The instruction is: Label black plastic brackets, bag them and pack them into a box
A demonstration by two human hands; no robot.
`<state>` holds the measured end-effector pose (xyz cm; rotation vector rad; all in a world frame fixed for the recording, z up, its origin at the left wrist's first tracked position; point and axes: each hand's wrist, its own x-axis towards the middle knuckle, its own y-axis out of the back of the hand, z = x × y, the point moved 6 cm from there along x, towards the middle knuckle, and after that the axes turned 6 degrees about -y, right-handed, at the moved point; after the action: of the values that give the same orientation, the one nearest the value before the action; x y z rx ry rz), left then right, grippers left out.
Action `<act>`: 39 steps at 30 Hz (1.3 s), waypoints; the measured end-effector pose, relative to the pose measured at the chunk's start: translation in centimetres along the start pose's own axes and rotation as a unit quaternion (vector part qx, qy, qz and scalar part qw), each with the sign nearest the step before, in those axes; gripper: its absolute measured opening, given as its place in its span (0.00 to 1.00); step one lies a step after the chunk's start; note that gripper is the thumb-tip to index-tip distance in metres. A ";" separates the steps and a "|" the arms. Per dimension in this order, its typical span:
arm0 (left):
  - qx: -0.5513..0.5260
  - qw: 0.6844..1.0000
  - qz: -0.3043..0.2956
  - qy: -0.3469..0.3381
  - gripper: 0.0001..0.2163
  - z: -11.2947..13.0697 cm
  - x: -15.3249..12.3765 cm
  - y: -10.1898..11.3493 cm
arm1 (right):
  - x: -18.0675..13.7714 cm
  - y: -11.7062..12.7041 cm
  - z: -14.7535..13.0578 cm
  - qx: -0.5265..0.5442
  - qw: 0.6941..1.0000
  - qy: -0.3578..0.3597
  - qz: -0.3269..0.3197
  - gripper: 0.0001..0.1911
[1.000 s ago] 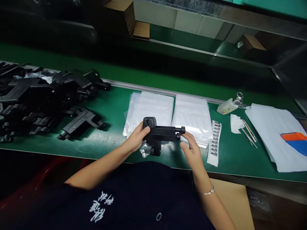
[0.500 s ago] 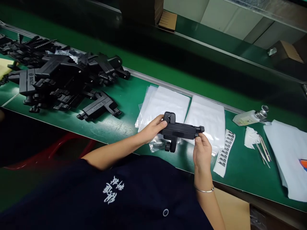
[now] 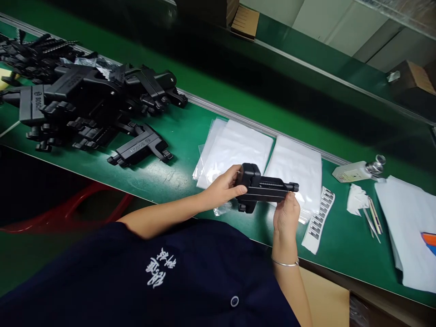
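I hold a black plastic holder (image 3: pixel 264 190) above the near edge of the green bench (image 3: pixel 177 168). My left hand (image 3: pixel 223 187) grips its thick left end, fingers wrapped round it. My right hand (image 3: pixel 287 212) pinches its thin right end from below. The part lies level and is tipped so its ribbed face shows. Under it lie two stacks of clear plastic bags (image 3: pixel 238 147) and a small crumpled clear bag (image 3: pixel 223 209).
A heap of the same black holders (image 3: pixel 81 104) fills the bench's left side. Right of the bags lie a barcode label strip (image 3: pixel 320 220), a small white bottle (image 3: pixel 356 171), tissue, thin sticks (image 3: pixel 373 220) and white sheets (image 3: pixel 408 227). A metal rail (image 3: pixel 259 123) runs along the back.
The view has swung left and tilted. I have turned the holder in my hands, so its ribbed face shows, and my right hand has closed on its right end.
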<state>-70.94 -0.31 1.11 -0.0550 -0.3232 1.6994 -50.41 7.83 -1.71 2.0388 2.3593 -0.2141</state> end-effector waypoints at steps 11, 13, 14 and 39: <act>-0.009 0.998 0.051 0.034 0.28 -0.9 0.2 0.7 | 0.3 -0.2 0.3 0.009 1.000 -0.017 -0.022 0.19; -0.011 0.998 0.055 0.033 0.29 -0.8 0.3 0.7 | 0.3 -0.4 0.3 0.026 0.998 -0.021 -0.044 0.17; -0.014 0.998 0.047 0.029 0.29 -0.7 0.3 0.5 | 0.3 -0.2 0.3 0.030 0.999 -0.021 -0.037 0.17; -0.071 0.990 0.109 0.056 0.25 -1.2 1.2 0.4 | -0.6 0.7 -0.4 -0.136 0.990 0.018 -0.030 0.25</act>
<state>-71.19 1.03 0.00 -0.3007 -0.3640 1.8794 -49.56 7.42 -1.37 1.8640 2.3200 0.1384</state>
